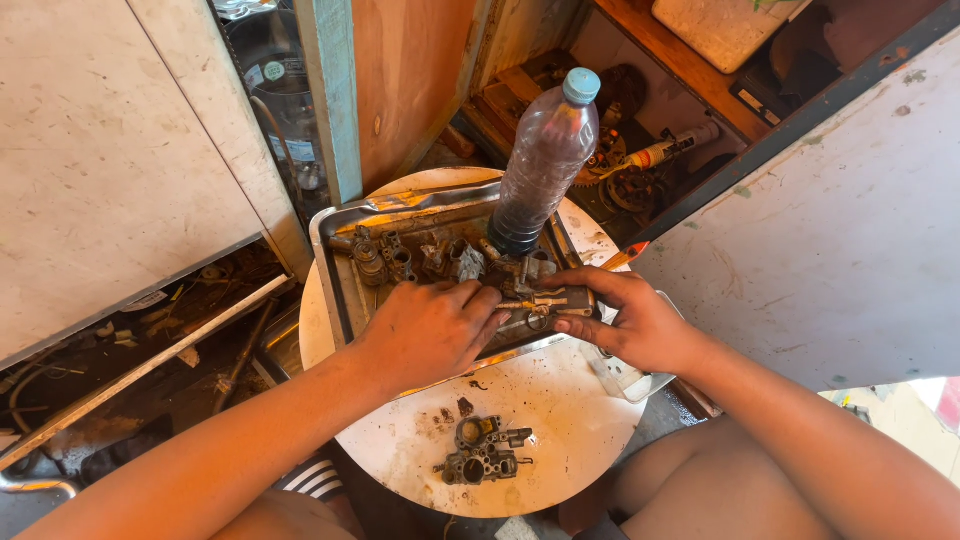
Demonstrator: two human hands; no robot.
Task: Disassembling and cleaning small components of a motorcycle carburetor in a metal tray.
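My left hand (432, 328) and my right hand (628, 320) meet over a dirty metal tray (330, 262) and together grip a grimy metal carburettor part (545, 300). The fingers of both hands curl around it at the tray's near right corner. Several other oily metal parts (400, 258) lie in the tray behind my hands. A clear plastic bottle with a blue cap (545, 160), filled with dark liquid, stands upright in the tray just beyond the held part.
The tray rests on a round white stool top (560, 420), where another carburettor body (485, 450) lies near me. A wooden cabinet (120, 170) is at left, a white panel (850, 220) at right, cluttered shelves behind.
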